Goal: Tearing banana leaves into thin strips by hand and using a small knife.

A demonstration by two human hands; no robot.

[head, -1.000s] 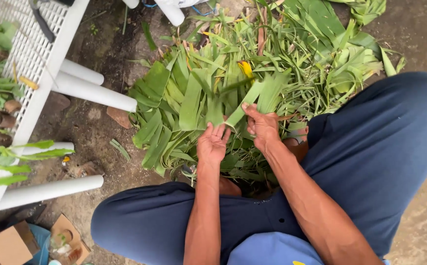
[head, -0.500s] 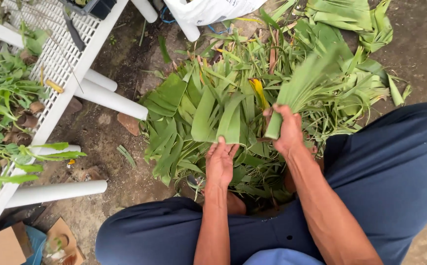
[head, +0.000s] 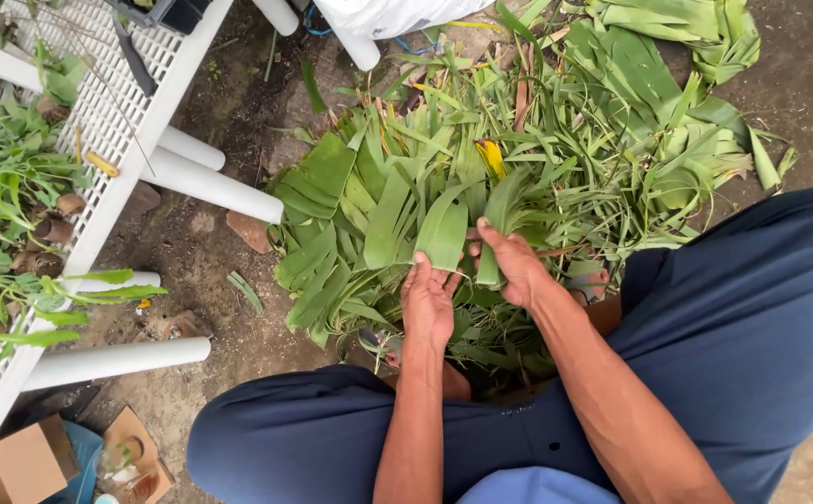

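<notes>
Head view, person seated/crouched, dark blue trousers, both forearms reaching fwd into a leaf pile [head: 518, 177] on the dirt ground [head: 210, 233].

Left hand [head: 428, 303]: fingers bent over the base of a broad green leaf [head: 444, 229], fingertips touching it; grip looks partly closed, but whether it actually pinches the leaf cannot be told from this angle.

Right hand [head: 514, 266]: grip closed around the lower end of a narrower folded leaf strip [head: 498, 219], thumb on top — strip stands up out of the fist, tilted slightly left.

Both leaves sit at the near edge of the pile, just beside each other, between the knees.

Surroundings: yellow leaf tip [head: 492, 157] in mid pile; white mesh rack [head: 70, 159] w/ white tube legs at left, carrying green plants [head: 5, 215]; cardboard box [head: 19, 462] bottom left.
</notes>
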